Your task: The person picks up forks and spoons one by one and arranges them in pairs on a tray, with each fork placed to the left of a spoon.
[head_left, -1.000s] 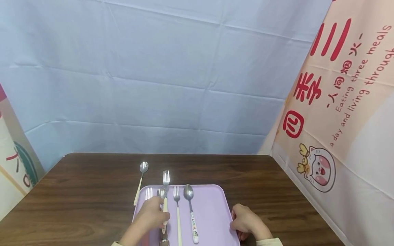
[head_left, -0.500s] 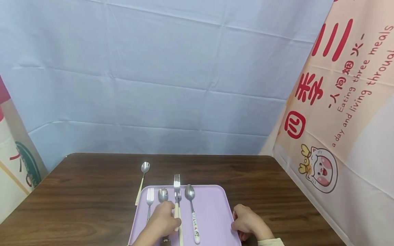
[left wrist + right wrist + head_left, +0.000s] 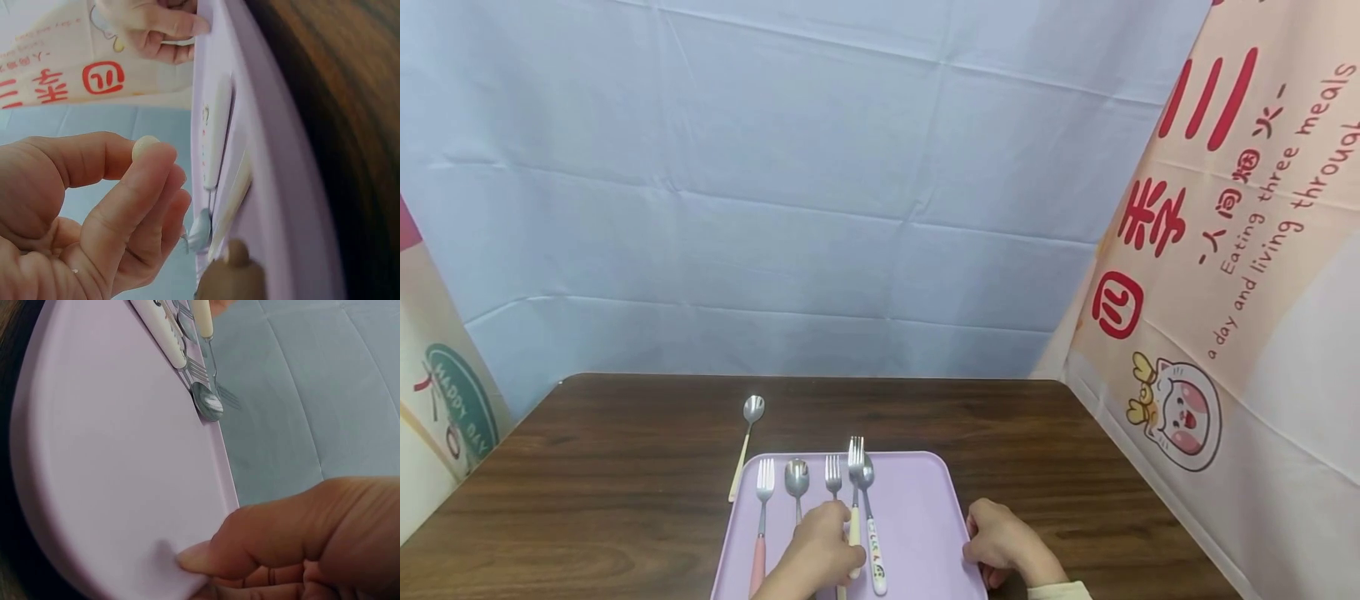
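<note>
My left hand [image 3: 822, 543] pinches the cream handle of a fork [image 3: 854, 527] between thumb and fingers. This fork is held over the lilac tray [image 3: 917, 525], its tines overlapping the bowl of a spoon with a patterned white handle [image 3: 875, 546]. At the tray's right side, my right hand [image 3: 1003, 542] grips the rim, thumb on top in the right wrist view. Left of the held fork lie another fork [image 3: 832, 472], a spoon [image 3: 797, 477] and a pink-handled fork [image 3: 761, 521]; the left hand partly hides the first two.
A cream-handled spoon [image 3: 747, 442] lies on the dark wooden table [image 3: 625, 492], just outside the tray's far left corner. A brown, knobbed handle end [image 3: 231, 278] shows in the left wrist view. Behind the table hangs a pale blue cloth [image 3: 775, 208], with a printed one [image 3: 1247, 250] at the right.
My left hand has carried the cream-handled fork rightward across the tray, from over the left spoon, past the other fork, to the patterned spoon. My right hand stays at the rim.
</note>
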Demonstrator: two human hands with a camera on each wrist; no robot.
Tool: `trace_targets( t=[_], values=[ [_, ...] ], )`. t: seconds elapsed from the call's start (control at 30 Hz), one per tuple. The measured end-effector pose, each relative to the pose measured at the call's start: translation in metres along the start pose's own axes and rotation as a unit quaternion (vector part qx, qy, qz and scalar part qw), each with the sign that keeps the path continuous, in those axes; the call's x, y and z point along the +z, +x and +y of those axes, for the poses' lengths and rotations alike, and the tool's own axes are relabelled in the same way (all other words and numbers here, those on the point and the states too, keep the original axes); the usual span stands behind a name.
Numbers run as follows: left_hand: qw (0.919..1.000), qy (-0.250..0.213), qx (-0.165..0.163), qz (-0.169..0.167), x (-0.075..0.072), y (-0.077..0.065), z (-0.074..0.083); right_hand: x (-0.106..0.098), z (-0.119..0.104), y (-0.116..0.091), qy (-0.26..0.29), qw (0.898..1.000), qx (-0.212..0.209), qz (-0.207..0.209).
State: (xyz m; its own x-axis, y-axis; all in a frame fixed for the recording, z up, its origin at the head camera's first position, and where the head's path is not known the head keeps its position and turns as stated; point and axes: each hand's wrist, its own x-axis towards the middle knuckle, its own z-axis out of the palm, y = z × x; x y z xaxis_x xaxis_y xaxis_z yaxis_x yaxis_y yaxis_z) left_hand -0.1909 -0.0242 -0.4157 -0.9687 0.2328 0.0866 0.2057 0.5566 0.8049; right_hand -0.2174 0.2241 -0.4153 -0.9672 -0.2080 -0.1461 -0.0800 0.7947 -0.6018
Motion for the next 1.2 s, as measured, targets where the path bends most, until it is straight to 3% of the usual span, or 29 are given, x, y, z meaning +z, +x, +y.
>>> trace_targets(
  t=[0.27, 0.5, 0.6, 0.8, 1.2],
  values=[
    [0.9993, -0.035, 0.012, -0.005, 0.014, 0.001, 0.006, 0.000, 0.001, 0.000, 0.003, 1.000, 0.001, -0.001],
    [0.9985, 0.016, 0.050, 0.011, 0.022, 0.002, 0.008, 0.000, 0.000, 0.000, 0.000, 1.000, -0.003, -0.004],
    [0.9988, 0.024, 0.042, 0.010, 0.025, 0.002, 0.009, 0.000, 0.000, 0.000, 0.001, 1.000, -0.006, -0.009],
    [0.9997, -0.007, 0.014, -0.020, 0.029, 0.003, 0.013, -0.001, -0.001, 0.001, 0.000, 1.000, -0.010, -0.020],
    [0.9992, -0.012, 0.012, -0.035, 0.037, 0.005, 0.021, -0.002, -0.001, 0.000, -0.001, 1.000, -0.013, -0.017]
  ],
)
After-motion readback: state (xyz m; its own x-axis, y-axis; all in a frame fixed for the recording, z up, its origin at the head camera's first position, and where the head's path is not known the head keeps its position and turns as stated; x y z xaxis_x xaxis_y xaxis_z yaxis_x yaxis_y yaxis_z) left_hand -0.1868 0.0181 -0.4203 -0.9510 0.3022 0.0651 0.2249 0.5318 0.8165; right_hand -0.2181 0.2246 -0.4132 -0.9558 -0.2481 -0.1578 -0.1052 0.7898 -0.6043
